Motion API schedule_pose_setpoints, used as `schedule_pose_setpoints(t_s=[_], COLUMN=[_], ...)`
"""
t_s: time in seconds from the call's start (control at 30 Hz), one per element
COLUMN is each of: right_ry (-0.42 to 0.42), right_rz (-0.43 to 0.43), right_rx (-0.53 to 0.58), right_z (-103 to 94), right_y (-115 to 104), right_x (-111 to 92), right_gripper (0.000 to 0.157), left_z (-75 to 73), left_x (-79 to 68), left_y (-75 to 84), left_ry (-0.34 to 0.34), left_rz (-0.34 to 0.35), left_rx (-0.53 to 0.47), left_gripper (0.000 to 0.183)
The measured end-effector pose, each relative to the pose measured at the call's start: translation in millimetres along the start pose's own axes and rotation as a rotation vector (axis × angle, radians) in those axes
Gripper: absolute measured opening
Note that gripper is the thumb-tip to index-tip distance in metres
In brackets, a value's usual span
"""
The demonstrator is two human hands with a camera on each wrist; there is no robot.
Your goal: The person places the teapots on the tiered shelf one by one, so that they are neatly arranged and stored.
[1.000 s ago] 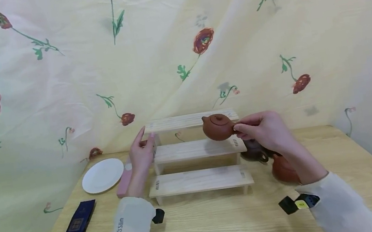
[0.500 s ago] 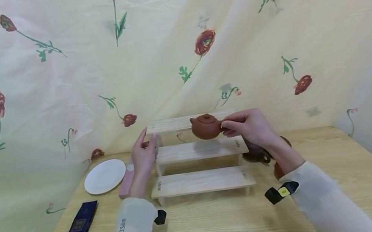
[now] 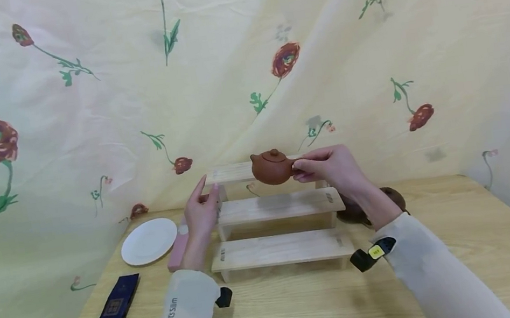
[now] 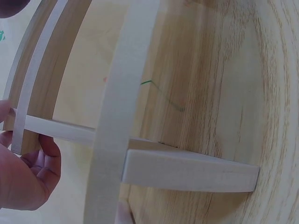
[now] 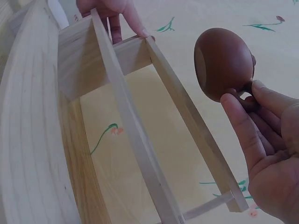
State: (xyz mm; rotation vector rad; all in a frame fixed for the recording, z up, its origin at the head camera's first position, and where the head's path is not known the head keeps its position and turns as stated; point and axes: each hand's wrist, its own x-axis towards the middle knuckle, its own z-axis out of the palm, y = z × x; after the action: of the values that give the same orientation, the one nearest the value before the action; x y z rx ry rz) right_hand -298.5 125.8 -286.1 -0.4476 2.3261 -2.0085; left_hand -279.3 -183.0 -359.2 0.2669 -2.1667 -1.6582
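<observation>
A small reddish-brown clay teapot [image 3: 271, 168] hangs in the air in front of the top board of a three-step wooden rack [image 3: 278, 205]. My right hand [image 3: 332, 167] pinches its handle, the spout pointing left. The teapot's flat base shows in the right wrist view, apart from the boards. At the rack's upper left end, my left hand [image 3: 201, 210] grips the top board [image 4: 23, 135], thumb on one side and curled fingers on the other. Part of the top board is hidden behind the teapot.
A white plate [image 3: 149, 242], a pink box [image 3: 179, 248] and a dark blue packet [image 3: 116, 306] lie left of the rack on the wooden table [image 3: 281, 313]. Dark teapots [image 3: 352, 210] stand at the right, partly behind my right forearm. A flowered cloth [image 3: 224, 76] hangs behind.
My right hand has carried the teapot leftward and slightly up along the top board. The red teapot on the table is now hidden by my forearm. My left hand keeps its grip.
</observation>
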Motion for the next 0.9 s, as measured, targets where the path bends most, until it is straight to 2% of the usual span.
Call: schedule_pose_setpoints(t_s=[0.53, 0.9], right_ry=[-0.062, -0.062], right_rz=[-0.028, -0.042], right_rx=[0.075, -0.029], right_z=[34.5, 51.2], right_y=[-17.5, -20.1], right_x=[34.6, 52.4], right_gripper=[0.034, 0.028], left_z=[0.5, -0.5], left_x=[1.3, 1.8], left_y=[-3.0, -3.6], left_ry=[0.021, 0.021], left_rz=[0.012, 0.015], left_rx=[-0.03, -0.032], left_gripper=[0.054, 0.055])
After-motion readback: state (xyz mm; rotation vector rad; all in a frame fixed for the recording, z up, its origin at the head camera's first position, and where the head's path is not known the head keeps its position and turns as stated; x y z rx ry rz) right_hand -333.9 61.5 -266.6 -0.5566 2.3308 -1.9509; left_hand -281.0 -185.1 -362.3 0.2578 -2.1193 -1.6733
